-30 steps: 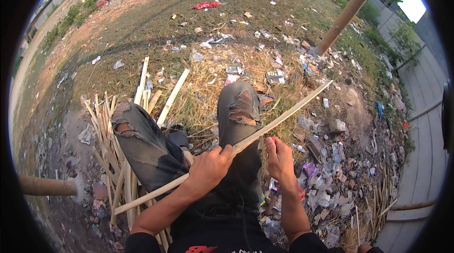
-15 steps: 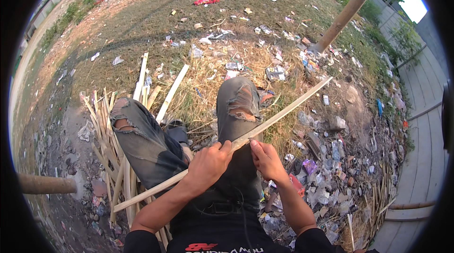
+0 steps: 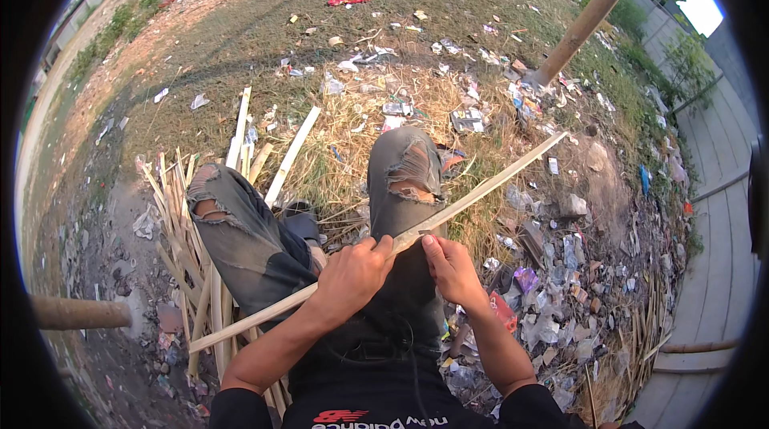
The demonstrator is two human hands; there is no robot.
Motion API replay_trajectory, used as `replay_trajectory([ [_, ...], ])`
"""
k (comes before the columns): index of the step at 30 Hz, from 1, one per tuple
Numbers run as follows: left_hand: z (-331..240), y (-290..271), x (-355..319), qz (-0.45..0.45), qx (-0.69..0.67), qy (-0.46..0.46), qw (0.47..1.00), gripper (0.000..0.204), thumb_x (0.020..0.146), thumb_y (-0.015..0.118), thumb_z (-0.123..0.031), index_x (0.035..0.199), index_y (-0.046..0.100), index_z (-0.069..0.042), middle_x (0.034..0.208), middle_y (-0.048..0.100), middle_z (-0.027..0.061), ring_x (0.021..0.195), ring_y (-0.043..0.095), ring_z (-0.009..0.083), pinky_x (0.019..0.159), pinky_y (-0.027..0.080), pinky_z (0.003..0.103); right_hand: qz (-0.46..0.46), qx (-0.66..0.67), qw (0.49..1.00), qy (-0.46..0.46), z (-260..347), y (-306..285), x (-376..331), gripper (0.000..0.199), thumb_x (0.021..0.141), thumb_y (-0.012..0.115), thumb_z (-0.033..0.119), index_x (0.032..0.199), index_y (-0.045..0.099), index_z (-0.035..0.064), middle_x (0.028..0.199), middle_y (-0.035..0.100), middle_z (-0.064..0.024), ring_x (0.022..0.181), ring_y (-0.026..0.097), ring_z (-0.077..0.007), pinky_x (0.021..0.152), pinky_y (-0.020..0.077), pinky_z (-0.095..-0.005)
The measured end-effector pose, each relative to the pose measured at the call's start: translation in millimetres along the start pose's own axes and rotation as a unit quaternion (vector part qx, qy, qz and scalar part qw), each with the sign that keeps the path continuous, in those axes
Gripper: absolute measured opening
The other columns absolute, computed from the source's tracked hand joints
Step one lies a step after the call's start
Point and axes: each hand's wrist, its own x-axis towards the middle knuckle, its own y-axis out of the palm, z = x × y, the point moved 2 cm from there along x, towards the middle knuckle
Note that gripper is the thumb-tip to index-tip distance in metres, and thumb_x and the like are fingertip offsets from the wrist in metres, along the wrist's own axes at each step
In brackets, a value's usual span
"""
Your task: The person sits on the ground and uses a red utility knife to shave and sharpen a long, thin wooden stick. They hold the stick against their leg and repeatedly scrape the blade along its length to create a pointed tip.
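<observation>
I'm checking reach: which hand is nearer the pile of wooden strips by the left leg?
Left. The left hand, gripping a long strip, is to the right of the pile; the right hand is farther right, close to that strip.

The left grip (image 3: 352,273) curls, the right grip (image 3: 453,270) pinches, both forearms (image 3: 502,349) angling inward.

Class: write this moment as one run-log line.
left hand: grips long pale wooden strip; right hand: close beside strip, contact unclear; strip: slants across torn grey trousers
</observation>
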Motion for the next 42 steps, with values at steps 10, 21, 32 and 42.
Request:
replay_trajectory([
  [10, 3, -4, 1, 0.008, -0.014, 0.001, 1.0, 0.036, 0.097, 0.074, -0.022, 0.127, 0.07, -0.003, 0.088, 0.069, 0.0154, 0.079, 0.072, 0.0391, 0.067, 0.057, 0.05, 0.11, 0.139, 0.979, 0.103, 2, -12, 6, 0.054, 0.114, 0.05, 0.045, 0.075, 0.05, 0.009, 0.061, 0.042, 0.0046, 0.053, 0.038, -0.0057, 0.048, 0.032, -0.0268],
  [21, 3, -3, 2, 0.002, -0.024, 0.012, 1.0, 0.038, 0.095, 0.074, -0.02, 0.128, 0.07, -0.001, 0.089, 0.068, 0.0162, 0.08, 0.071, 0.0396, 0.069, 0.057, 0.05, 0.247, 0.26, 0.91, 0.207, 1, -2, -2, 0.05, 0.113, 0.053, 0.046, 0.079, 0.052, 0.0102, 0.061, 0.037, 0.0076, 0.051, 0.034, -0.0038, 0.045, 0.0262, -0.0242],
  [32, 0, 2, -2, 0.007, 0.01, -0.01, 1.0, 0.039, 0.095, 0.074, -0.02, 0.13, 0.069, -0.003, 0.091, 0.068, 0.0158, 0.082, 0.072, 0.0392, 0.069, 0.058, 0.051, -0.034, -0.057, 0.998, -0.019, 55, -9, -9, 0.038, 0.093, 0.085, 0.027, 0.07, 0.064, 0.0048, 0.058, 0.054, 0.0071, 0.054, 0.044, -0.0017, 0.048, 0.0327, -0.0264],
  [42, 5, 1, 1, 0.009, -0.009, 0.012, 1.0, 0.038, 0.096, 0.074, -0.022, 0.129, 0.07, -0.004, 0.092, 0.069, 0.0147, 0.08, 0.072, 0.0398, 0.067, 0.057, 0.05, 0.117, 0.109, 0.986, -0.044, 23, -4, 4, 0.021, 0.097, 0.075, 0.01, 0.077, 0.072, 0.0032, 0.056, 0.056, 0.004, 0.048, 0.046, -0.0064, 0.046, 0.0343, -0.0276],
])
